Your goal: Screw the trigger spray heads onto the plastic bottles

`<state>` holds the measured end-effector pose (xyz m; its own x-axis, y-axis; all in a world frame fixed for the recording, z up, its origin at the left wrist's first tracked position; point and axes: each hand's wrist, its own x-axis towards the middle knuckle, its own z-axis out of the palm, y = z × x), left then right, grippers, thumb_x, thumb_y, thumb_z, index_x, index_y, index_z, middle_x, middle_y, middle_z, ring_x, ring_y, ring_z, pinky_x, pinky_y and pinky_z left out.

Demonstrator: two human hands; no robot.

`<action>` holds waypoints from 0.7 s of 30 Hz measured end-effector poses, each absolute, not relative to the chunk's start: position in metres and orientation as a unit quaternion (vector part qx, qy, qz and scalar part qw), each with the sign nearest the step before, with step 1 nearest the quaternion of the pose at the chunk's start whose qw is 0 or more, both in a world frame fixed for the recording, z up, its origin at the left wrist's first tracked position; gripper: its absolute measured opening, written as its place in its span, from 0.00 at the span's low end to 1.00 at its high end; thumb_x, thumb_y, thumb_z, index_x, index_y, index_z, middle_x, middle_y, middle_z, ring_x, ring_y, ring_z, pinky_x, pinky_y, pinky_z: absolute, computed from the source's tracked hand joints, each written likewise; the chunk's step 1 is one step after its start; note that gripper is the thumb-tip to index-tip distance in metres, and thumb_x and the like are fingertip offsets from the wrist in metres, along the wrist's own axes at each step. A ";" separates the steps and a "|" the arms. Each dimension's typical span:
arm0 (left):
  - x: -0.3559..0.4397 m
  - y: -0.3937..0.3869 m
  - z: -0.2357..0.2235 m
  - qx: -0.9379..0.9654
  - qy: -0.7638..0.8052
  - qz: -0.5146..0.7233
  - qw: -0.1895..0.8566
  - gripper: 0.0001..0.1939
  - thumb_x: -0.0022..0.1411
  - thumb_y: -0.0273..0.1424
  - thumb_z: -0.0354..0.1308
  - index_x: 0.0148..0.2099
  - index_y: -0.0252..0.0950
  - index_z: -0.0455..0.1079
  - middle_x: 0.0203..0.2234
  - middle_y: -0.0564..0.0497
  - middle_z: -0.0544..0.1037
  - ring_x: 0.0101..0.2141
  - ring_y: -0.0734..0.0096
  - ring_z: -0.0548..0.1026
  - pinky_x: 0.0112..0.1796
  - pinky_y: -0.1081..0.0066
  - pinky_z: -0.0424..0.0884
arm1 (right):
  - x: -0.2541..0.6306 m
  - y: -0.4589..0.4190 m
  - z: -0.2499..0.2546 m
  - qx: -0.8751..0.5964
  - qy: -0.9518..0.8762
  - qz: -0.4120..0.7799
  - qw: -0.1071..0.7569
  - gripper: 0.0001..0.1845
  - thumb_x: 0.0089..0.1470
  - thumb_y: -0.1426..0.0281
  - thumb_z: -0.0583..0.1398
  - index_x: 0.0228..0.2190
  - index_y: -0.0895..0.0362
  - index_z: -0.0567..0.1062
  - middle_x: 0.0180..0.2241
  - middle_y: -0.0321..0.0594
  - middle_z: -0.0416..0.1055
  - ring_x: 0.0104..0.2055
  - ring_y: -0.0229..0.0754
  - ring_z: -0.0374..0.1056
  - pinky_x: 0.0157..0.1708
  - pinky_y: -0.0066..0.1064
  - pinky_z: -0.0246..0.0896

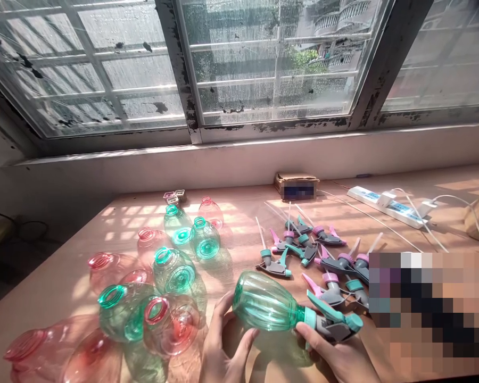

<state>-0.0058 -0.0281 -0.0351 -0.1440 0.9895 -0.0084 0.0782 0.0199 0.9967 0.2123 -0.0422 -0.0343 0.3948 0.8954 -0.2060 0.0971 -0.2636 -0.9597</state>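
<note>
Just above the table, a clear green spray bottle (265,302) lies tilted on its side, its base to the left. My left hand (225,338) cups the base, fingers behind it and thumb below. My right hand (331,348) grips the neck at the teal collar, where a grey and teal trigger sprayer (335,322) sits on the bottle. Behind and right of my hands lie several loose trigger sprayers with straws, such as a teal one (274,263) and a pink one (329,290). Whether a straw runs inside the held bottle, I cannot tell.
Left on the wooden table stand several open bottles, green (173,271) and red (171,324). A small cardboard box (296,186) and a white power strip (387,206) with plugged cables lie at the back, below the window. A blurred patch (431,314) hides the right side.
</note>
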 end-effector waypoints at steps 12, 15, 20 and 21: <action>-0.003 -0.025 -0.034 0.423 0.541 0.545 0.481 0.38 0.54 0.45 0.76 0.63 0.43 0.68 0.58 0.43 0.81 0.60 0.48 0.78 0.60 0.57 0.75 | 0.217 -0.044 -0.007 -0.581 -0.477 0.490 0.441 0.19 0.54 0.54 0.70 0.43 0.52 0.85 0.31 0.36 0.83 0.34 0.48 0.78 0.36 0.31 0.73; -0.004 -0.024 -0.036 0.432 0.554 0.545 0.458 0.36 0.52 0.38 0.76 0.62 0.45 0.69 0.57 0.47 0.81 0.59 0.51 0.79 0.58 0.59 0.76 | 0.215 -0.044 -0.023 -0.622 -0.414 0.475 0.465 0.21 0.48 0.53 0.73 0.41 0.51 0.86 0.30 0.36 0.84 0.34 0.50 0.79 0.37 0.32 0.74; -0.005 -0.025 -0.037 0.480 0.551 0.523 0.438 0.37 0.55 0.35 0.73 0.66 0.47 0.68 0.59 0.47 0.79 0.61 0.50 0.77 0.62 0.57 0.71 | 0.210 -0.045 -0.033 -0.614 -0.366 0.477 0.511 0.24 0.46 0.52 0.74 0.41 0.53 0.85 0.27 0.35 0.83 0.28 0.47 0.77 0.34 0.33 0.74; -0.005 -0.026 -0.036 0.486 0.543 0.523 0.441 0.38 0.55 0.37 0.74 0.66 0.47 0.68 0.60 0.46 0.78 0.62 0.48 0.76 0.63 0.56 0.70 | 0.210 -0.045 -0.030 -0.611 -0.376 0.476 0.509 0.23 0.46 0.51 0.74 0.40 0.53 0.86 0.25 0.34 0.81 0.27 0.46 0.75 0.32 0.32 0.73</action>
